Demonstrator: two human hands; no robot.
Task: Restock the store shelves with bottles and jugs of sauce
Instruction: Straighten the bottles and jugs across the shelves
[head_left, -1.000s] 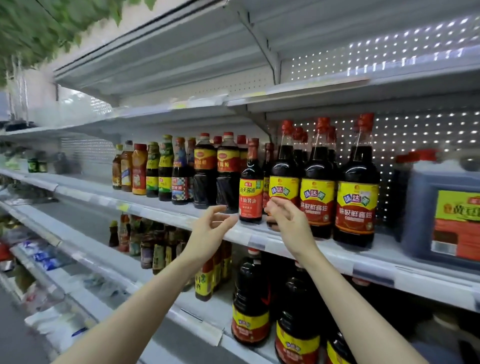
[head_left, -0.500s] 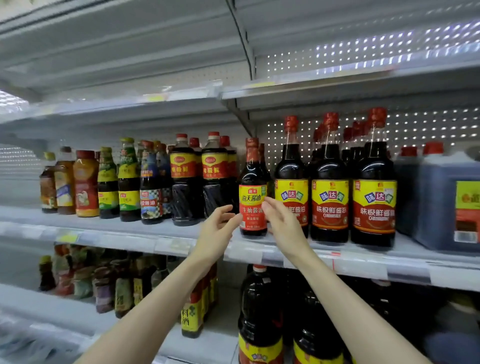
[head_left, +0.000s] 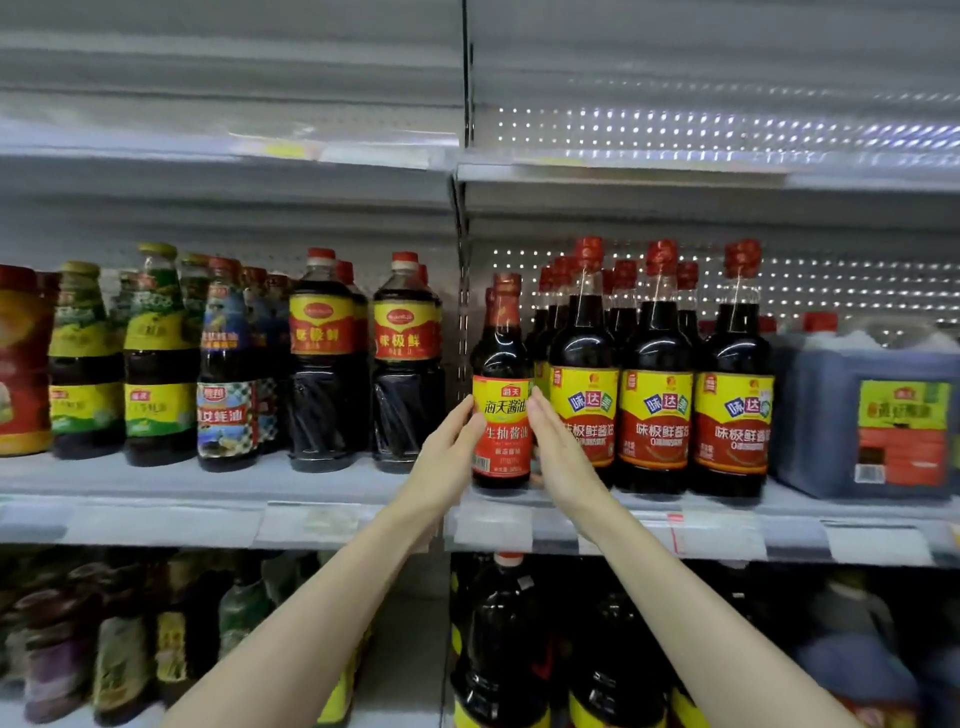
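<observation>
Now left hand and right hand, fingers straight, press flat on either side of the red-label soy sauce bottle upright near the shelf front; best nudge evenly, label forward, without bumping the yellow-label bottles just beside.

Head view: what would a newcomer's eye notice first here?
The left hand and the right hand touch both sides of a small sauce bottle with a red and yellow label, upright near the front of the middle shelf. Right of it stand three taller dark bottles, then a big blue jug.
</observation>
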